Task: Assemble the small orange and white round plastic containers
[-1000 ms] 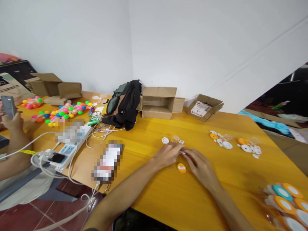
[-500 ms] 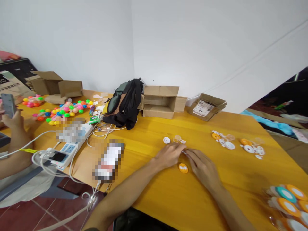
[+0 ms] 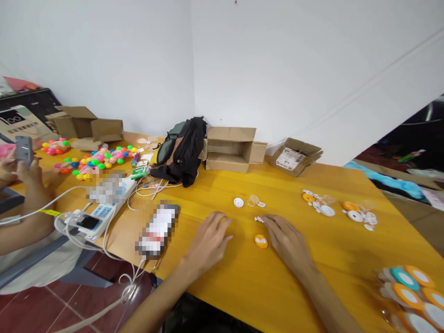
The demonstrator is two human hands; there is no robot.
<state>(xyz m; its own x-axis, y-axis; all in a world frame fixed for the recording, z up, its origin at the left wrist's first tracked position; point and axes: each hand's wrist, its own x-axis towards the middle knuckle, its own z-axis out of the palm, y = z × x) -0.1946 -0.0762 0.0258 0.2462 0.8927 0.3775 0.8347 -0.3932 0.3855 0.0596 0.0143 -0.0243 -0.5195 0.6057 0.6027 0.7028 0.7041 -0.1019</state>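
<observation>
Near right edge: lidded jars (image 3: 408, 296) bunched on the wooden table (image 3: 229, 286), orange and teal tops. Left hand (image 3: 210, 238) is low over the table, fingers loosely spread, nothing in them. Right hand (image 3: 287, 238) has fingers bent together, tips at a small white piece (image 3: 258, 219); can't tell if they pinch it or only touch it. That piece sits just left of the right fingertips, beyond the orange cap (image 3: 261, 241), which lies apart from both hands. Piece looks like light, stiff plastic, knobbly along its length; probably easy to drop, thin bits might snap. Best hold: thumb and forefinger on its ends, light pressure. Cap looks light and rigid, likely a bit slick; take it by the rim. A bit farther: white disc (image 3: 238, 202), clear ring (image 3: 254, 200) and flat white part (image 3: 261, 204), the last two close together. To the right, two loose part clusters. At the back, backpack (image 3: 180, 152) and cardboard box (image 3: 227, 164) near the wall.
</observation>
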